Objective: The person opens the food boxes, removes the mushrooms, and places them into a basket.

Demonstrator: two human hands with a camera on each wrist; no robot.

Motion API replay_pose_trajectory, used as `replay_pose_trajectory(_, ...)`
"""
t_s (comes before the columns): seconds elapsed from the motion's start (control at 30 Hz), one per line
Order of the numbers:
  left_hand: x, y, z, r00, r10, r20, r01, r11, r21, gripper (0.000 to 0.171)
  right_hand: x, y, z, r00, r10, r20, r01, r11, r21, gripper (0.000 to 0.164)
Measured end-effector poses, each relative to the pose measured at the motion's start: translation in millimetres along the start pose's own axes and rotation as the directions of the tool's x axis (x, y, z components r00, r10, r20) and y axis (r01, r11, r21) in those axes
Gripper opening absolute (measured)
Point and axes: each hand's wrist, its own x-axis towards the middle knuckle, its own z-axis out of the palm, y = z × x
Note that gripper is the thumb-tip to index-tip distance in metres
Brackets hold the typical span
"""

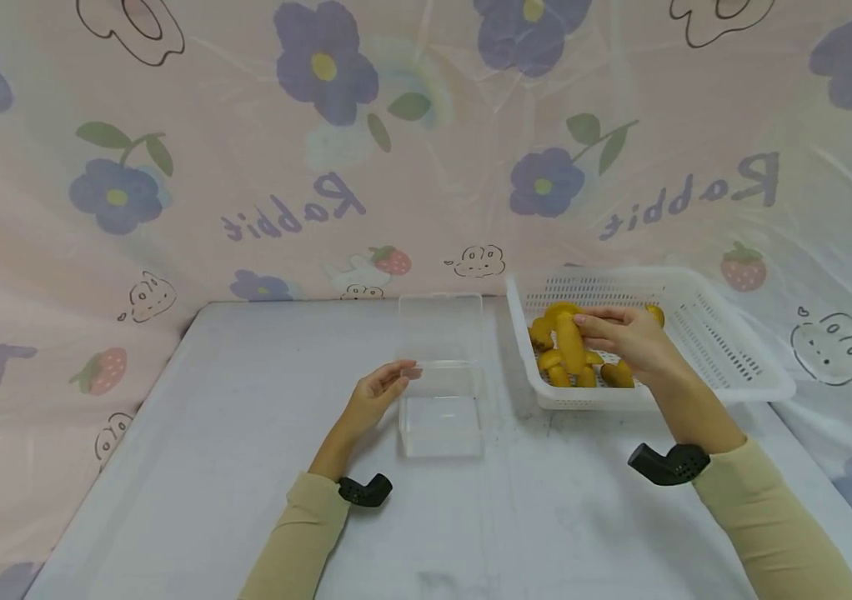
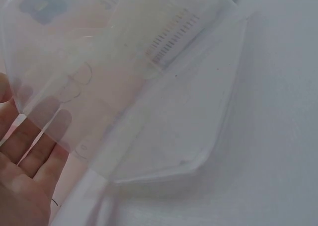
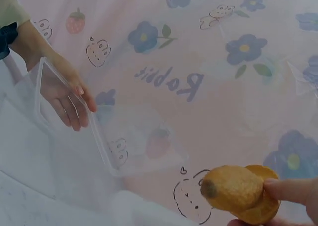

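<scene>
With thumb and fingers, my right hand [image 1: 636, 337] holds a yellow mushroom [image 1: 569, 343] over the left part of a white slotted basket [image 1: 696, 304]. The right wrist view shows its dark stem end and wide cap [image 3: 267, 206]. Several more yellow mushrooms [image 1: 559, 377] lie in the basket below. My left hand [image 1: 373, 400] is at the left side of a clear plastic box [image 1: 441, 437], its lid [image 1: 441, 321] laid back. In the left wrist view, its fairly straight fingers [image 2: 42, 159] are partly seen through the clear plastic; contact is hard to make out.
The box and basket stand side by side on a white table [image 1: 246, 500], the basket near the right edge. A printed curtain [image 1: 426, 167] with flowers and rabbits hangs behind and along both sides. A black wrist device [image 1: 669, 464] sits on each forearm.
</scene>
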Motion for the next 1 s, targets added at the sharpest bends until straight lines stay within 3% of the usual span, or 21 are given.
replay_pose_trajectory(0.2, 1.6, -0.1, 0.7, 1.000, -0.010, -0.002, 0.010, 1.000, 0.020, 0.038, 1.8, 11.0, -12.2, 0.999, -0.022, -0.025, 0.026, 0.990, 0.137, 0.003)
replay_pose_trajectory(0.3, 2.1, -0.3, 1.0, 1.000, -0.023, -0.005, 0.023, 1.000, 0.020, 0.038, 2.6, 15.8, -19.1, 0.999, -0.024, -0.032, 0.029, 0.981, 0.194, 0.012)
replay_pose_trajectory(0.53, 3.0, -1.0, 2.0, 1.000, 0.006, -0.004, -0.005, 1.000, 0.029, 0.038, 4.1, 21.9, -34.5, 0.998, -0.033, -0.045, 0.046, 0.944, 0.327, 0.017)
replay_pose_trajectory(1.0, 3.6, -1.9, 2.2, 0.999, 0.034, -0.003, -0.034, 0.999, 0.017, 0.038, 6.0, 30.4, -64.7, 0.991, 0.072, -0.114, -0.025, 0.928, 0.371, 0.012)
